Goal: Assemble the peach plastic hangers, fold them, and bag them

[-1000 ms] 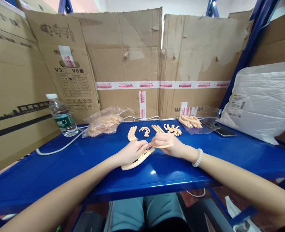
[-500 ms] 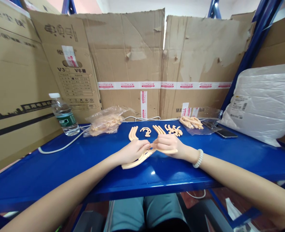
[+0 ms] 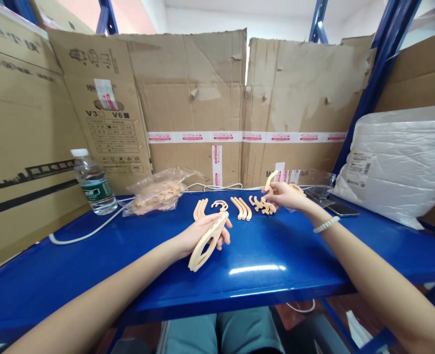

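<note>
Clear bag [image 3: 173, 175], desk [image 3: 284, 250] rear edge, L: beige pcs [image 3: 156, 197] inside. Bottle [image 3: 96, 191] nr rear L corner: clear liquid [image 3: 107, 205]. R hand [image 3: 287, 195], fingers pinching curved pc [image 3: 270, 181] over hook pile [image 3: 264, 206], part-blocks 2nd bag [image 3: 319, 178]. L hand [image 3: 195, 233]: fingers curled round beige frame [image 3: 210, 230], twd front edge.

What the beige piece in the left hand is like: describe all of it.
The beige piece looks like smooth plastic, long and gently curved, with small slots along its upper edge and a large opening through it. The left hand grips it near its upper end; it slants over the blue table.
</note>
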`<action>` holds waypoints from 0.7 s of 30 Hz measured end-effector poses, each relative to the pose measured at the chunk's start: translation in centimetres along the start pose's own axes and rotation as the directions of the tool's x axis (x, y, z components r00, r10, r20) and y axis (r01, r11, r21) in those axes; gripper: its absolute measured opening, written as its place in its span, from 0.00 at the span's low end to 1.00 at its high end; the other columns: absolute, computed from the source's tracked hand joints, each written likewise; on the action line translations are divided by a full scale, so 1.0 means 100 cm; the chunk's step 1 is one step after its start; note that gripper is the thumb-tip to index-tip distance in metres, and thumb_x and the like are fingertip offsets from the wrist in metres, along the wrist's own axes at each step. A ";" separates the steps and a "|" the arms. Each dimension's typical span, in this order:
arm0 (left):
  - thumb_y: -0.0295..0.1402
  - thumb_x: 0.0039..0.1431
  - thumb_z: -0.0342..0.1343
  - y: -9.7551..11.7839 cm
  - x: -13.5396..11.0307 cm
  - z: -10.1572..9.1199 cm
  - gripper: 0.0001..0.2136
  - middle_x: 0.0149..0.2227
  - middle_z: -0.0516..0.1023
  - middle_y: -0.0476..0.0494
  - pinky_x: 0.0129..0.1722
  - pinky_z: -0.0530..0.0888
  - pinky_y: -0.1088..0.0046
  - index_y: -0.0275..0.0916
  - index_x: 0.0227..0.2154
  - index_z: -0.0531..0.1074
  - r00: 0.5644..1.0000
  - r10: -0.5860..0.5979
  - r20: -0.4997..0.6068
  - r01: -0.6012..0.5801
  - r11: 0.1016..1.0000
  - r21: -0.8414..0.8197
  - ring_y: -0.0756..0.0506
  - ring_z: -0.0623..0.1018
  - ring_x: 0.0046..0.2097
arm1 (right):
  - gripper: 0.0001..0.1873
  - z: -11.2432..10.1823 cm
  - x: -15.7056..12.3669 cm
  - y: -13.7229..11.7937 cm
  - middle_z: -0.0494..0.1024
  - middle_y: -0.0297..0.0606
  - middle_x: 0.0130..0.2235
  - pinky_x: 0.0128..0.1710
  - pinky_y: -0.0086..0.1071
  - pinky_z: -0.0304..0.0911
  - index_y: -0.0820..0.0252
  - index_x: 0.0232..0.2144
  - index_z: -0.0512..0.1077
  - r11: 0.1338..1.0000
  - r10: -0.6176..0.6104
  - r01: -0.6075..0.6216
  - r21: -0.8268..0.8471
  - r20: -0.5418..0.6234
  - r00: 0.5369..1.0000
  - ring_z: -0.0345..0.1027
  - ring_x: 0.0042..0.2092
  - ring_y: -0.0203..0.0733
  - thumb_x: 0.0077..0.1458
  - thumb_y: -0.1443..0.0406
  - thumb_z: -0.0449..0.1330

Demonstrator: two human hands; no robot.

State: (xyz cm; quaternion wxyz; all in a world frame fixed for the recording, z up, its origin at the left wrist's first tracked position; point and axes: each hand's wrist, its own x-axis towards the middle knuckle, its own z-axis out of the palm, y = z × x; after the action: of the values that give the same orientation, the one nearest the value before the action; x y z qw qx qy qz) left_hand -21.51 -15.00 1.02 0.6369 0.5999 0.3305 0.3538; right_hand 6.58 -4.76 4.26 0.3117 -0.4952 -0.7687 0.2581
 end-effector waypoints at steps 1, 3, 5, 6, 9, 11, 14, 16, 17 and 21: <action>0.44 0.56 0.58 0.000 0.000 0.000 0.15 0.28 0.79 0.40 0.27 0.72 0.73 0.35 0.34 0.69 1.000 -0.017 -0.020 0.016 0.999 -0.045 0.49 0.75 0.24 | 0.07 -0.006 0.002 0.006 0.71 0.33 0.24 0.22 0.29 0.63 0.60 0.35 0.68 0.995 0.075 -0.072 -0.062 0.055 0.996 0.66 0.23 0.37 0.51 0.69 0.59; 0.39 0.56 0.59 0.001 0.000 0.000 0.11 0.33 0.81 0.37 0.31 0.74 0.71 0.36 0.34 0.68 0.997 -0.038 -0.066 0.030 0.993 -0.118 0.47 0.78 0.28 | 0.07 -0.012 0.004 0.013 0.71 0.32 0.24 0.22 0.27 0.61 0.59 0.34 0.69 0.959 0.190 -0.168 -0.227 0.079 0.979 0.65 0.21 0.35 0.48 0.70 0.60; 0.35 0.56 0.60 0.003 0.000 -0.001 0.09 0.36 0.82 0.35 0.36 0.75 0.68 0.36 0.35 0.69 0.994 -0.038 -0.098 0.021 0.984 -0.174 0.46 0.79 0.32 | 0.04 -0.011 0.006 0.016 0.70 0.32 0.23 0.21 0.27 0.59 0.60 0.29 0.70 0.906 0.261 -0.226 -0.357 0.051 0.964 0.64 0.20 0.34 0.47 0.71 0.58; 0.33 0.56 0.60 0.003 0.000 -0.002 0.08 0.37 0.82 0.35 0.39 0.75 0.67 0.36 0.36 0.69 0.993 -0.032 -0.111 0.009 0.980 -0.198 0.45 0.80 0.33 | 0.04 -0.010 0.007 0.017 0.70 0.32 0.22 0.20 0.27 0.58 0.60 0.27 0.70 0.889 0.277 -0.241 -0.390 0.037 0.960 0.63 0.19 0.34 0.46 0.72 0.57; 0.29 0.55 0.60 0.005 0.000 -0.004 0.07 0.38 0.81 0.37 0.40 0.75 0.66 0.36 0.37 0.70 0.991 -0.026 -0.129 -0.005 0.971 -0.239 0.45 0.80 0.35 | 0.07 -0.004 0.010 0.018 0.68 0.31 0.21 0.19 0.27 0.55 0.61 0.26 0.71 0.879 0.279 -0.240 -0.413 0.036 0.960 0.61 0.18 0.34 0.45 0.73 0.54; 0.27 0.56 0.58 0.006 0.000 -0.006 0.06 0.38 0.81 0.38 0.38 0.76 0.68 0.36 0.37 0.71 0.989 -0.027 -0.144 -0.010 0.969 -0.249 0.45 0.80 0.35 | 0.11 -0.001 0.012 0.020 0.67 0.31 0.20 0.19 0.26 0.54 0.61 0.29 0.73 0.873 0.271 -0.231 -0.429 0.032 0.962 0.61 0.19 0.34 0.45 0.74 0.53; 0.26 0.57 0.56 0.006 0.001 -0.008 0.04 0.37 0.80 0.39 0.36 0.76 0.69 0.36 0.36 0.72 0.988 -0.017 -0.156 -0.027 0.961 -0.274 0.45 0.80 0.34 | 0.12 0.002 0.013 0.022 0.67 0.31 0.18 0.20 0.26 0.54 0.62 0.29 0.74 0.861 0.264 -0.225 -0.456 0.023 0.964 0.60 0.19 0.34 0.45 0.75 0.53; 0.25 0.57 0.56 0.004 0.001 -0.009 0.05 0.36 0.80 0.41 0.35 0.76 0.69 0.36 0.36 0.73 0.989 0.002 -0.150 -0.045 0.957 -0.285 0.46 0.79 0.34 | 0.10 0.004 0.014 0.022 0.67 0.32 0.17 0.21 0.27 0.55 0.62 0.23 0.73 0.855 0.255 -0.214 -0.473 0.023 0.967 0.61 0.18 0.35 0.45 0.76 0.53; 0.25 0.57 0.56 0.003 0.001 -0.010 0.05 0.36 0.79 0.41 0.35 0.77 0.69 0.36 0.36 0.73 0.989 0.010 -0.148 -0.053 0.956 -0.287 0.46 0.79 0.34 | 0.10 0.005 0.014 0.022 0.67 0.33 0.17 0.22 0.28 0.55 0.62 0.21 0.72 0.854 0.241 -0.204 -0.479 0.017 0.970 0.61 0.19 0.36 0.45 0.76 0.54; 0.22 0.57 0.54 0.002 0.001 -0.010 0.07 0.35 0.79 0.41 0.36 0.77 0.67 0.36 0.36 0.75 0.986 0.006 -0.165 -0.056 0.952 -0.302 0.46 0.77 0.35 | 0.10 0.000 0.010 0.020 0.74 0.38 0.24 0.30 0.29 0.60 0.62 0.19 0.71 0.859 0.101 -0.142 -0.493 -0.110 0.989 0.69 0.29 0.41 0.47 0.75 0.56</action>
State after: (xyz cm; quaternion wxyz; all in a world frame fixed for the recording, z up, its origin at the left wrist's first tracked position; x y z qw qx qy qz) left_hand -22.29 -14.34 1.18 0.6874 0.4684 0.3132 0.4583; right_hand 7.48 -3.07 3.08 0.1870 -0.6163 -0.7634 0.0498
